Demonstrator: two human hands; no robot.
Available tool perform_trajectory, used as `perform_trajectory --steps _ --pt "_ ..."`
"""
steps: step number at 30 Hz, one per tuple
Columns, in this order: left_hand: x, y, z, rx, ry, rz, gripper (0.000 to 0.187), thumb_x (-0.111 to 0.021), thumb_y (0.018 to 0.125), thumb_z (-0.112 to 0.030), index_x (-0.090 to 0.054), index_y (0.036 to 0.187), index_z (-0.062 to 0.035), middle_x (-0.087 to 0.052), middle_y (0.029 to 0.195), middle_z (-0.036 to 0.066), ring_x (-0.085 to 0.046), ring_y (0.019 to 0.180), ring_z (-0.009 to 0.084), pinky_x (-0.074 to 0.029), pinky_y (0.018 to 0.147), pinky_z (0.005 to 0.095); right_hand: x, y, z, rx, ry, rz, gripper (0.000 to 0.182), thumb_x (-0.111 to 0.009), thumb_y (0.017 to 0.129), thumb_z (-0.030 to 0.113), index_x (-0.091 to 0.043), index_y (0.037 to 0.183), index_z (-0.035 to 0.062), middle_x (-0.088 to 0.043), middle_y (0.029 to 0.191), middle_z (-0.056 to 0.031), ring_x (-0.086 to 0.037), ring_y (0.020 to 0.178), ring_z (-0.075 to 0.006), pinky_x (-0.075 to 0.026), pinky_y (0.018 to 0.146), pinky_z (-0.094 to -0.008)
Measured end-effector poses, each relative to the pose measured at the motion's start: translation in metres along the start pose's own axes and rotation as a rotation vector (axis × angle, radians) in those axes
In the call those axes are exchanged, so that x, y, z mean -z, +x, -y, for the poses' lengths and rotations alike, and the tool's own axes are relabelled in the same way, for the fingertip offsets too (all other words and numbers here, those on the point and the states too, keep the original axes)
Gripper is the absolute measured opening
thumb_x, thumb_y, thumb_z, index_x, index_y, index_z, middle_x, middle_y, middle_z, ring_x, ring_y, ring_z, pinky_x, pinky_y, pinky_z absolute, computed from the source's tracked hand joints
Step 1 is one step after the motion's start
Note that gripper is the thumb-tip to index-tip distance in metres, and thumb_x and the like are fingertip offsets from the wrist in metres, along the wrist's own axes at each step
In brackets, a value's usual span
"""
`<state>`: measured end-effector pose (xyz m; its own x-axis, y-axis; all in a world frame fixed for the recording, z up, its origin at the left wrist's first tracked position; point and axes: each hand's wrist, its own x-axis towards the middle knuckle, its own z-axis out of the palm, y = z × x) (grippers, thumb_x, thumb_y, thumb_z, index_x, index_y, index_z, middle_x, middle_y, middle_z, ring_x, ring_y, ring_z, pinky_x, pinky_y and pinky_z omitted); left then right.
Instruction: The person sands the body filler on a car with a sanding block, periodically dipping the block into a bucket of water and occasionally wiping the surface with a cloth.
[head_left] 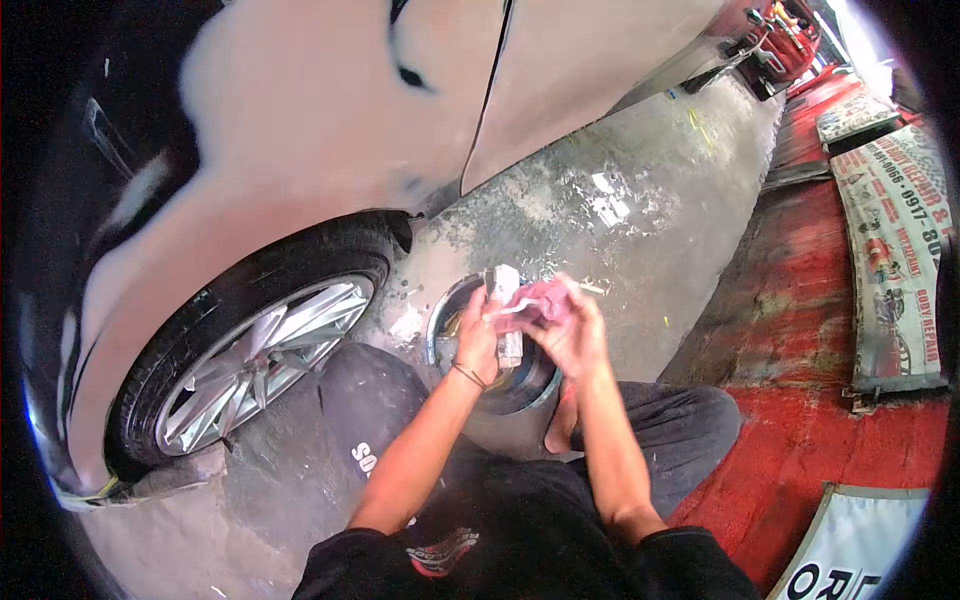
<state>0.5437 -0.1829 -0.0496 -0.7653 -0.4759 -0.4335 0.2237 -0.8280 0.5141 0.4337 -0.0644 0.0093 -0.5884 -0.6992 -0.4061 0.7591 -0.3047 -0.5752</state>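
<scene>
Pink cloth (540, 300) in both hands, above metal basin (445, 310); contents unclear.

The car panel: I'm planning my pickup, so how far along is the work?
Done: the panel above the wheel looks sanded dull. In hand: both hands, left and right, hold a block and pink cloth over a basin. Left: no fresh gloss shows yet.

Wet concrete floor (640, 200): metal basin (445, 315) directly beneath my fingers, car wheel (255, 360) to their left.
</scene>
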Motion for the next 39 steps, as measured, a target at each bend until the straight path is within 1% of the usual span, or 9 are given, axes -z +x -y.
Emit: perform_trajectory --steps 6,10,11,17,21,24,28,32,39 --pt "0.053 0.01 0.037 -0.425 1.318 0.006 0.044 -0.066 0.101 -0.016 -0.063 0.145 -0.0074 -0.07 0.128 0.024 -0.067 0.123 0.0411 -0.053 0.107 0.0504 0.026 0.018 -0.084 -0.143 0.129 -0.074 0.039 -0.051 0.112 0.044 -0.069 0.13 0.0148 -0.076 0.125 -0.0066 -0.072 0.112 -0.0254 -0.059 0.102 -0.0502" --pt "0.03 -0.016 -0.01 -0.618 1.098 -0.015 0.048 -0.067 0.103 -0.018 -0.06 0.146 0.0021 -0.064 0.142 0.029 -0.062 0.134 0.0435 -0.048 0.116 0.0473 0.026 0.03 -0.071 -0.166 0.183 -0.211 0.03 -0.058 0.106 0.037 -0.074 0.115 0.0124 -0.077 0.114 -0.0076 -0.072 0.105 -0.0273 -0.059 0.095 -0.0504" --pt "0.035 -0.011 -0.015 -0.621 0.931 -0.069 0.045 -0.065 0.106 -0.017 -0.059 0.146 0.003 -0.066 0.141 0.024 -0.063 0.132 0.0364 -0.048 0.115 0.0439 0.011 0.035 -0.045 -0.194 0.307 0.177 0.026 -0.061 0.103 0.033 -0.074 0.106 0.0115 -0.076 0.107 -0.0088 -0.071 0.101 -0.027 -0.057 0.091 -0.051" --pt "0.043 0.002 -0.041 -0.658 0.703 -0.178 0.033 -0.066 0.109 -0.02 -0.062 0.136 -0.0012 -0.072 0.108 0.009 -0.065 0.093 0.0141 -0.054 0.085 0.032 -0.175 0.051 0.134 0.42 0.157 0.239 0.057 -0.041 0.113 0.063 -0.065 0.11 0.011 -0.067 0.098 -0.0125 -0.069 0.093 -0.0334 -0.061 0.082 -0.0505" --pt "0.045 0.017 -0.031 -0.672 0.748 -0.218 0.037 -0.073 0.105 -0.018 -0.065 0.136 0.0007 -0.072 0.108 0.007 -0.066 0.09 0.0127 -0.054 0.082 0.03 -0.359 0.01 0.184 0.975 -0.459 0.269 0.033 -0.066 0.107 0.039 -0.068 0.128 0.0131 -0.067 0.125 -0.0105 -0.069 0.114 -0.0279 -0.054 0.102 -0.0412" --pt "0.044 0.024 -0.028 -0.784 0.837 -0.217 0.041 -0.076 0.103 -0.017 -0.064 0.138 0.0011 -0.073 0.105 0.007 -0.066 0.088 0.0127 -0.055 0.08 0.0298 -0.428 0.026 0.176 2.144 -0.986 0.304 0.035 -0.072 0.095 0.021 -0.071 0.127 0.0094 -0.063 0.138 -0.0224 -0.054 0.136 -0.0404 -0.039 0.117 -0.0558" --pt "0.058 0.033 -0.027 -0.801 0.859 -0.271 0.039 -0.073 0.105 -0.018 -0.064 0.137 0.0025 -0.072 0.105 0.007 -0.066 0.089 0.0139 -0.054 0.081 0.0311 -0.426 0.04 0.148 2.32 -1.152 0.574 0.037 -0.076 0.088 0.025 -0.075 0.125 0.0296 -0.065 0.142 -0.0095 -0.055 0.14 -0.0367 -0.039 0.121 -0.0541" --pt "0.067 0.035 -0.032 -0.676 0.719 -0.343 0.037 -0.069 0.107 -0.015 -0.061 0.139 0.0022 -0.07 0.116 0.01 -0.066 0.1 0.0164 -0.054 0.09 0.0327 -0.402 0.111 0.221 2.522 -1.032 0.613 0.044 -0.07 0.089 0.018 -0.076 0.133 0.0231 -0.07 0.139 -0.0093 -0.06 0.136 -0.0369 -0.045 0.12 -0.0507" --pt "0.069 0.035 -0.032 -0.79 0.803 -0.403 0.035 -0.068 0.108 -0.023 -0.064 0.13 0.0028 -0.067 0.103 0.005 -0.059 0.087 0.0121 -0.051 0.079 0.0304 -0.286 0.295 0.453 1.738 -0.893 -0.34 0.049 -0.049 0.114 0.035 -0.055 0.151 0.0028 -0.054 0.158 -0.0214 -0.048 0.146 -0.0407 -0.036 0.125 -0.0482"
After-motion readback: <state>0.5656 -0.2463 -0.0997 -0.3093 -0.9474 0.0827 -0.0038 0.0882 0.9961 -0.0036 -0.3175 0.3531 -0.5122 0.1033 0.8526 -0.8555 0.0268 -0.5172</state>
